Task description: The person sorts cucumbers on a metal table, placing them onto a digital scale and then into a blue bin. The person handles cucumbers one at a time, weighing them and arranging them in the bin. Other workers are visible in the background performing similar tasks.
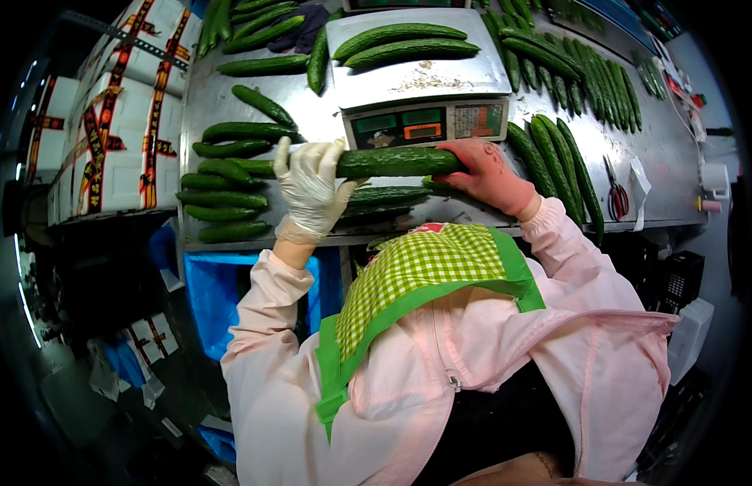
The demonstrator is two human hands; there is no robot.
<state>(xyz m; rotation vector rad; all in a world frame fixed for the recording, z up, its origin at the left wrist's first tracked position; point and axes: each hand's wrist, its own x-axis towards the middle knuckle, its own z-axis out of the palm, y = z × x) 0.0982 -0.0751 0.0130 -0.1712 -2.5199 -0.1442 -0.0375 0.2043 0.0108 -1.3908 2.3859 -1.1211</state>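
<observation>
A long cucumber [400, 163] lies level across both my hands, just in front of the scale. My left hand [311, 185], in a thin white glove, is closed around its left part. Its right end sits in my right hand [488, 176], which wears a reddish-pink glove. Below it, more cucumbers [385, 195] rest on the metal table. Two cucumbers [412, 53] lie side by side on the steel pan of the digital scale [427, 124]. To the left of my left hand, several cucumbers [224, 199] are laid in a column.
Scissors [617, 191] lie on the steel table [661, 164] at the right, beside several cucumbers [555, 155]. More cucumbers [601, 85] stand in a row farther back. White foam boxes [124, 115] are stacked at the left. A blue-lined crate [215, 297] sits below the table's front edge.
</observation>
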